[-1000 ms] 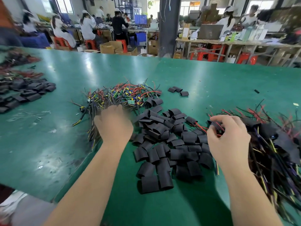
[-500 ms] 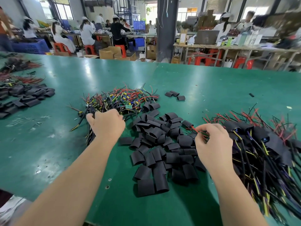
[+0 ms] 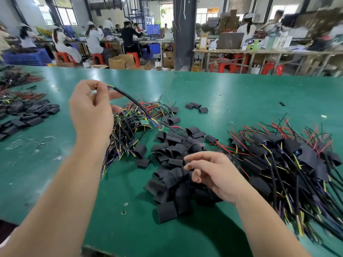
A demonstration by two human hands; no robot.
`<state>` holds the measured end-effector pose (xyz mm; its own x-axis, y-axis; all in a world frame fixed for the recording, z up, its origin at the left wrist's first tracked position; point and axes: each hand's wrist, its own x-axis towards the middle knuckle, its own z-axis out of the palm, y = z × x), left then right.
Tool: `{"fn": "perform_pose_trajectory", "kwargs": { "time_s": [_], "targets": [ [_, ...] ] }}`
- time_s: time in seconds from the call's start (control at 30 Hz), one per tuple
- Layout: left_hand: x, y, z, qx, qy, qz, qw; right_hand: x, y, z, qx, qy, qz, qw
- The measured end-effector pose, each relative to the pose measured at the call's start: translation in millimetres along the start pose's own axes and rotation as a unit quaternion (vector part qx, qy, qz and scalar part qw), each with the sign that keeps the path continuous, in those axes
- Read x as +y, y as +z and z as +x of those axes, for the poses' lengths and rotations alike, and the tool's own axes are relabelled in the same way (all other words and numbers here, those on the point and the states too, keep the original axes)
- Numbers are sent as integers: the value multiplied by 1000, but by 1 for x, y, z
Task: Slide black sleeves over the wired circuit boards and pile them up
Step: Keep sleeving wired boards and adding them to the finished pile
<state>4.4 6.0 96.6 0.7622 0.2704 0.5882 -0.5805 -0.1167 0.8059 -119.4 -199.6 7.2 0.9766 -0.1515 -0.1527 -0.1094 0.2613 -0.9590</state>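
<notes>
Two bare hands are working above a green table (image 3: 232, 93). The left hand (image 3: 91, 112) is pinching the cable end of one wired circuit board (image 3: 133, 100), holding it up so its small green board is dangling near the heap of unsleeved boards (image 3: 128, 123). The right hand (image 3: 215, 175) is hovering, fingers loosely curled and holding nothing, over the loose black sleeves (image 3: 172, 151). Sleeved boards (image 3: 278, 156) are lying piled at the far right
</notes>
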Motion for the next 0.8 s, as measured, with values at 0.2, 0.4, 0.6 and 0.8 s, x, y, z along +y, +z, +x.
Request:
{"fn": "perform_pose_trajectory", "kwargs": {
  "time_s": [0.2,0.4,0.6,0.8],
  "targets": [
    [-7,19,-31,-57,-79,-39,995,3,10,-4,-117,56,95,987],
    [-10,29,-55,-139,-68,-59,986,11,4,6,3,38,60,997],
    [-13,33,-70,-381,-121,-154,903,14,6,9,42,-9,38,998],
    [-49,37,-88,-486,39,195,851,11,6,9,38,-41,136,989]
  ]
}}
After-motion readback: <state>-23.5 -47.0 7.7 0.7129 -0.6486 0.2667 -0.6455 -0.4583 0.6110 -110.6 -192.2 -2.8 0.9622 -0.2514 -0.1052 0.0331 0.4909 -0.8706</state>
